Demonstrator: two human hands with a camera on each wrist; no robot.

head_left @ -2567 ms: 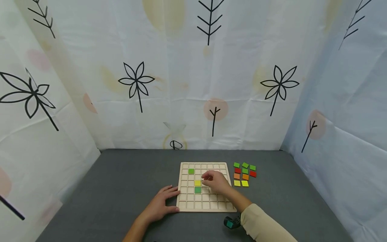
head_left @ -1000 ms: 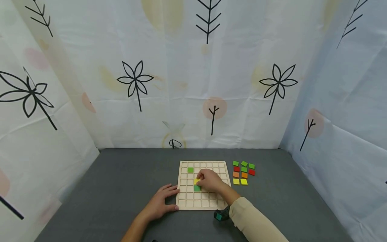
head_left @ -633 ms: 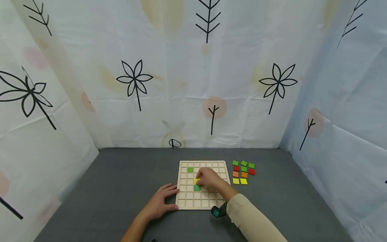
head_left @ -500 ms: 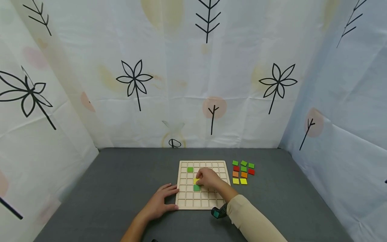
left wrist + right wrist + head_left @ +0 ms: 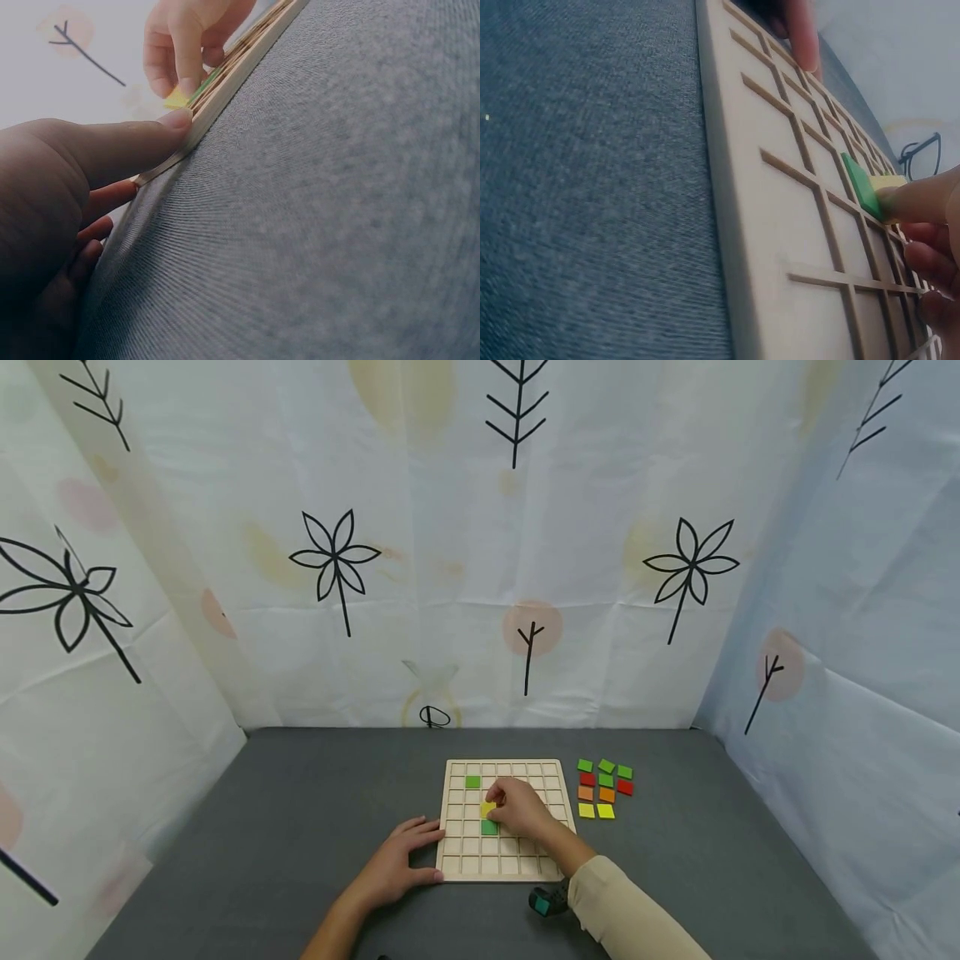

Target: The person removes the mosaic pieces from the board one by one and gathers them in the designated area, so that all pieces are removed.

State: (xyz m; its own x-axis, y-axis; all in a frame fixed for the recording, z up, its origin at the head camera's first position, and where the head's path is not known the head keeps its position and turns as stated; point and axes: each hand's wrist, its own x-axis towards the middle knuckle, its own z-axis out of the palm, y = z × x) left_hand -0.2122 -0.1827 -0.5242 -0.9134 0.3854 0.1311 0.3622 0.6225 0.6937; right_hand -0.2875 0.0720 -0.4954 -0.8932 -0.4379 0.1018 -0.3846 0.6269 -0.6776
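Note:
A wooden grid board (image 5: 517, 865) lies on the dark table, with a lime green tile (image 5: 472, 782) in its upper left. My right hand (image 5: 521, 807) reaches over the middle and pinches a yellow tile (image 5: 488, 810) between thumb and fingers. In the right wrist view the yellow tile (image 5: 887, 182) stands up just beyond a darker green tile (image 5: 862, 186) set in the grid. My left hand (image 5: 393, 864) rests at the board's left edge, fingers extended and thumb at the near corner. The left wrist view shows the left thumb (image 5: 135, 146) against the rim.
Right of the board lie several loose tiles: green (image 5: 606, 780), red (image 5: 625, 787), orange (image 5: 607, 794) and yellow (image 5: 606, 811). A black wrist device (image 5: 547, 902) hangs under the right sleeve. Patterned cloth (image 5: 480, 568) walls the table at the back and sides.
Since the earliest frame, my right hand has moved left and its fingers have closed on the yellow tile. Over the last second it has barely moved. The left hand keeps its place.

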